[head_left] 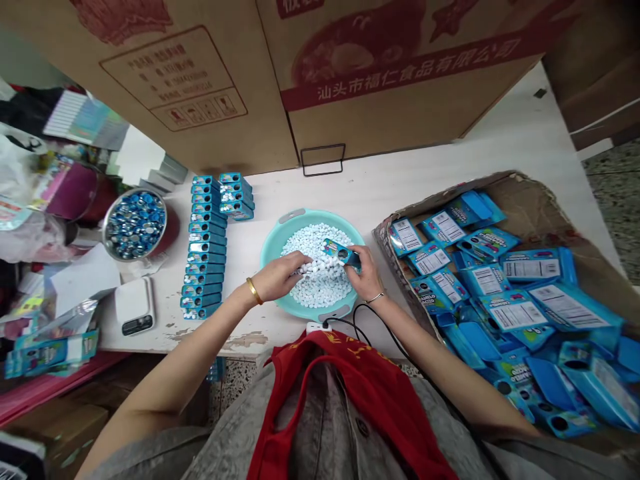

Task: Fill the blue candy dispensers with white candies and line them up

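Here, right hand [366, 277] holds blue box [340, 253], long axis left-right over candies [320, 290].

The basin [273, 247] in the middle is teal w/ grey handles; the pellets [320, 283] in it are white. The small box [341, 254] in the right hand [367, 273] is bright blue w/ coloured print. Left of the basin, the stacked boxes [206, 247] are the same blue. Far left, the bowl [134, 225] is silver, its shiny pieces blue and silver. At right, the cardboard tray [530, 197] is brown; its packs [510, 310] are blue w/ white labels, black text. The far cartons [380, 100] are brown w/ red print. The table [450, 167] is white. Near, the apron [360, 393] is red w/ yellow marks, the shirt [320, 433] grey. The bangle [253, 291] at the left hand [280, 277] is gold.
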`<state>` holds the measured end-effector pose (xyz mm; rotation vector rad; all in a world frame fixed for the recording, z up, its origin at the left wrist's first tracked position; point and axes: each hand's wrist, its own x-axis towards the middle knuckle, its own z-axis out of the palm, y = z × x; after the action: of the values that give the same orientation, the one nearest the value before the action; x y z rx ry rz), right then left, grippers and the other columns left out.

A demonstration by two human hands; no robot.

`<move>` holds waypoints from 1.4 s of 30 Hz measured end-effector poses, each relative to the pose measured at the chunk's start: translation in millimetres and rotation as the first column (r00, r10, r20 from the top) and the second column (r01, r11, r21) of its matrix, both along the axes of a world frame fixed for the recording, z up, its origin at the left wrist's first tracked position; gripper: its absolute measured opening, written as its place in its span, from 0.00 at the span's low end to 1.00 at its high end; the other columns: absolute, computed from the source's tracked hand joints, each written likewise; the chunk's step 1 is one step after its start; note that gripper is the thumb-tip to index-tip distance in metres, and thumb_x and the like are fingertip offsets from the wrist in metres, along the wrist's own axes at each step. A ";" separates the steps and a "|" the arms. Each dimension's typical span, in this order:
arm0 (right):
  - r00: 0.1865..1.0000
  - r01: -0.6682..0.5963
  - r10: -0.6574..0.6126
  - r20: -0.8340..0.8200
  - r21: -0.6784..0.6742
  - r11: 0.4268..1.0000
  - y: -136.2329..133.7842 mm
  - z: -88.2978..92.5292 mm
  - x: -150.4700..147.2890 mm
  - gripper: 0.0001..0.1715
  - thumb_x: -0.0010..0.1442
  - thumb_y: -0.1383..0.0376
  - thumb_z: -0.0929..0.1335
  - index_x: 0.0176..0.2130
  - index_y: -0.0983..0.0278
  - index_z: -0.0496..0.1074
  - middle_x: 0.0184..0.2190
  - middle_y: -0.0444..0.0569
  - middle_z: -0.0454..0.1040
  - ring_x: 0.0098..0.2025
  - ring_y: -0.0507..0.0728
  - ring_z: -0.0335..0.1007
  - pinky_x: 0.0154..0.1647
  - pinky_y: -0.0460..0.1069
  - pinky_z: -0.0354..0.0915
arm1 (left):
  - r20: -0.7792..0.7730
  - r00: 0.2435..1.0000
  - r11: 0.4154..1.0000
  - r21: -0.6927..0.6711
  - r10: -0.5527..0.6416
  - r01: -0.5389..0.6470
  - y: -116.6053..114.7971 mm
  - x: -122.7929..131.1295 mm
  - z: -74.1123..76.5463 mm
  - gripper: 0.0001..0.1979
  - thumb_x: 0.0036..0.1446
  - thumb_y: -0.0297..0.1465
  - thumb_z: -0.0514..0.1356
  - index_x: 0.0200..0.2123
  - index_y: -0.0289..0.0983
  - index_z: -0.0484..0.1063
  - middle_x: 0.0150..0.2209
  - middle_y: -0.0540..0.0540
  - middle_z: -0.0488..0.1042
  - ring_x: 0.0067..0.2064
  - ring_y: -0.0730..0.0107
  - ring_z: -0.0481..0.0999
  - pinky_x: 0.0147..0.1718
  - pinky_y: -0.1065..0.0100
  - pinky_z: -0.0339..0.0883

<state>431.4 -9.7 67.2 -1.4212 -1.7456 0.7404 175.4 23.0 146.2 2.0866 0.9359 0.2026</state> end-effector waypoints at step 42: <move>0.968 0.252 -0.246 0.056 -0.204 0.946 -33.4 -28.7 199.8 0.23 0.26 0.49 0.80 0.20 0.54 0.71 0.17 0.46 0.67 0.16 0.57 0.60 0.18 0.55 0.53 | -0.369 0.815 0.871 0.386 0.447 -0.303 72.8 -92.1 -13.0 0.15 0.58 0.35 0.58 0.47 0.37 0.64 0.44 0.42 0.69 0.45 0.61 0.71 0.43 0.64 0.66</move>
<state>631.3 -43.2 38.4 -1.7653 -1.5055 0.7854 83.2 95.8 133.1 2.2572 1.7082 0.0732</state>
